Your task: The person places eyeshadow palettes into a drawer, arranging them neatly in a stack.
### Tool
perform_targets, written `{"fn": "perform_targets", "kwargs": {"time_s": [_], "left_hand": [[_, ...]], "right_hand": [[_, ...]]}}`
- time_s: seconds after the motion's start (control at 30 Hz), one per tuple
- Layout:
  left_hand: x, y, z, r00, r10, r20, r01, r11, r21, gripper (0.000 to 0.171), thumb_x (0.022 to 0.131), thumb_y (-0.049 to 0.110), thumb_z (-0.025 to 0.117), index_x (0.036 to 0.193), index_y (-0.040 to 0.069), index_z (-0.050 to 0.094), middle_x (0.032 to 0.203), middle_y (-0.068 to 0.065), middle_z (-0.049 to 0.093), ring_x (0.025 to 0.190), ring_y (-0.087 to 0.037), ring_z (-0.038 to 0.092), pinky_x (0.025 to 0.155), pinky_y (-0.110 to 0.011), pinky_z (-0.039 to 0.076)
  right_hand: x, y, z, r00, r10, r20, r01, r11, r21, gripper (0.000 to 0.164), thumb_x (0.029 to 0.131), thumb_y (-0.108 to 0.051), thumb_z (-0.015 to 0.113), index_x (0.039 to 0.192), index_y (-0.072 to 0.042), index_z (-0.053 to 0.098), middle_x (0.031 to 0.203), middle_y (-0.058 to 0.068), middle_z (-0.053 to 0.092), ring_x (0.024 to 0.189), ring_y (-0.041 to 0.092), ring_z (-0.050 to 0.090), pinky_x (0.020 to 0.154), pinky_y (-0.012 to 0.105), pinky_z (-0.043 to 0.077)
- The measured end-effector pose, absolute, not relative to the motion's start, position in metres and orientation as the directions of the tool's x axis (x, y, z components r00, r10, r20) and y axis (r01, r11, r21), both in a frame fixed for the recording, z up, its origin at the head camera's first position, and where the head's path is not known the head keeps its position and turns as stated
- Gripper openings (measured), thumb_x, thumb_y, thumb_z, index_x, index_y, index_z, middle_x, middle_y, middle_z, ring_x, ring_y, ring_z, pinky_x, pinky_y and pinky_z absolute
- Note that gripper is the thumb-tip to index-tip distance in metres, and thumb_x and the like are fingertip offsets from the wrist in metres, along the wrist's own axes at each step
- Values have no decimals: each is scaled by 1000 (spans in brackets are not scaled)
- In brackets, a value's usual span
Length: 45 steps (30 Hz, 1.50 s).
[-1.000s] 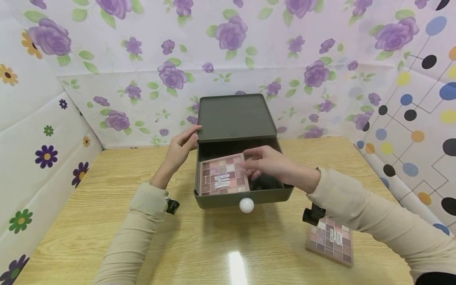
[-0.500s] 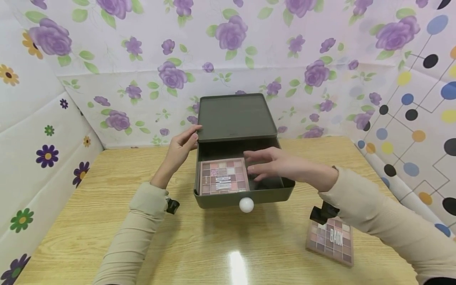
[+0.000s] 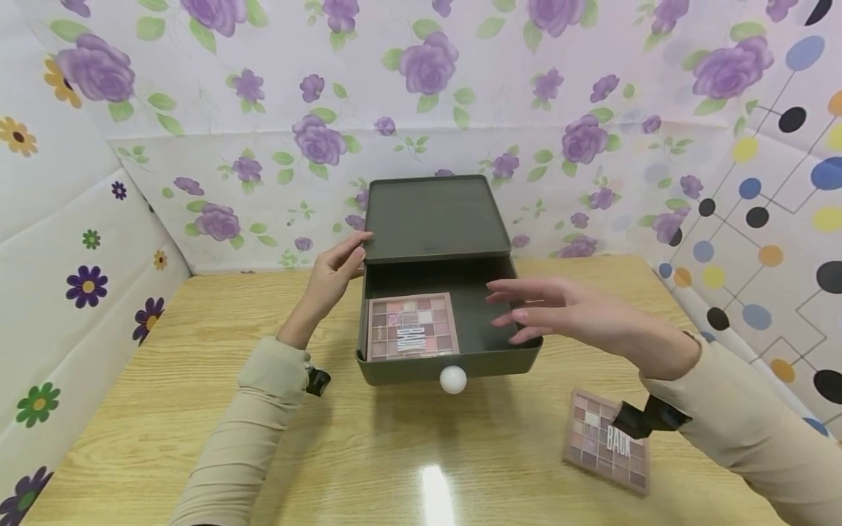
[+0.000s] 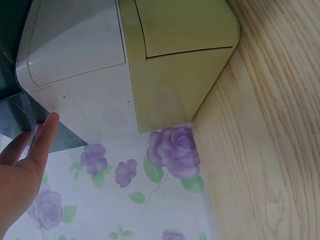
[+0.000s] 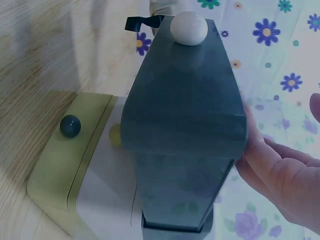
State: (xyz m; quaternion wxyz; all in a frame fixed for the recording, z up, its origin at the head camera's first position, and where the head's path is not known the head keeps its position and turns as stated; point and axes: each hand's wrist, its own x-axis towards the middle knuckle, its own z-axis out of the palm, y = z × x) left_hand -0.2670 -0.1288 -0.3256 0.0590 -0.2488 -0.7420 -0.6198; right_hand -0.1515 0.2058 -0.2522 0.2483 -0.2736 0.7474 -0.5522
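Observation:
A dark green top drawer (image 3: 395, 371) with a white knob (image 3: 452, 379) stands pulled out of a small chest with a dark top (image 3: 434, 219). In its left part lies an eyeshadow palette (image 3: 388, 325). My left hand (image 3: 329, 277) touches the left side of the chest near its top, fingers fairly straight, also at the dark edge in the left wrist view. My right hand (image 3: 566, 310) hovers over the drawer's right edge, fingers spread and holding nothing. On the table at the right, below my right wrist, lies a second eyeshadow palette (image 3: 585, 446) marked "BACK".
The wrist views show a white drawer (image 5: 107, 185) and an olive drawer (image 5: 65, 165) with a dark knob (image 5: 70, 126) below the top one. Flowered sheeting (image 3: 263, 146) stands behind the wooden table (image 3: 329, 453); dotted sheeting (image 3: 756, 219) is at the right.
My right hand has let go of the palette, which now lies flat in the drawer, and has moved right to the drawer's right edge. My left hand has stayed in place.

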Motion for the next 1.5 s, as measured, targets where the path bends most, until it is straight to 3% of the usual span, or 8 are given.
{"fn": "perform_targets", "kwargs": {"time_s": [0.23,0.5,0.7,0.9,1.1,1.3,1.5], "left_hand": [[-258,-127,-317,-873,300,384,436,128,891,38,96,6,40,131,-8,43,142,-17,34,125,-28,37,83,-22,48],[-260,-126,-319,-875,294,384,432,118,894,37,96,6,40,131,-7,43,141,-16,35,126,-26,36,84,-23,48],[-260,-124,-320,-877,293,381,427,109,898,37,96,7,41,131,-6,44,142,-15,35,125,-26,37,86,-28,48],[-260,-125,-320,-874,287,393,437,110,892,37,96,6,41,131,-7,44,141,-16,35,125,-27,37,83,-21,48],[-259,-125,-320,-874,289,391,436,112,893,37,96,7,41,131,-6,44,141,-16,35,126,-26,37,86,-28,48],[-260,-125,-320,-873,287,394,437,106,893,37,96,7,41,131,-6,44,141,-16,35,125,-27,38,84,-24,48],[-260,-125,-320,-874,284,394,434,94,896,37,96,6,41,131,-7,44,141,-16,36,123,-28,39,82,-21,48]], "right_hand": [[-139,227,-259,-710,-703,25,-183,150,-972,43,97,-7,42,139,-5,35,137,22,36,111,26,52,85,41,48],[-136,252,-273,-630,-762,152,-238,2,-971,42,96,6,33,138,4,33,121,21,51,104,28,55,80,38,50],[-136,270,-293,-654,-745,130,-267,68,-961,40,92,10,40,132,7,40,110,14,60,94,26,59,76,35,52],[-144,286,-317,-587,-791,175,-296,8,-955,45,87,16,44,131,6,43,107,16,58,90,21,60,75,30,52],[-158,305,-351,-581,-810,81,-227,65,-972,44,87,13,49,130,9,41,101,19,57,88,17,58,72,28,52],[-168,324,-389,-577,-817,28,-187,98,-977,47,83,14,54,129,11,42,91,15,58,81,7,55,66,29,52],[-172,341,-416,-627,-775,-79,-237,287,-928,47,81,6,63,125,9,48,82,24,53,73,7,51,62,29,51]]}}
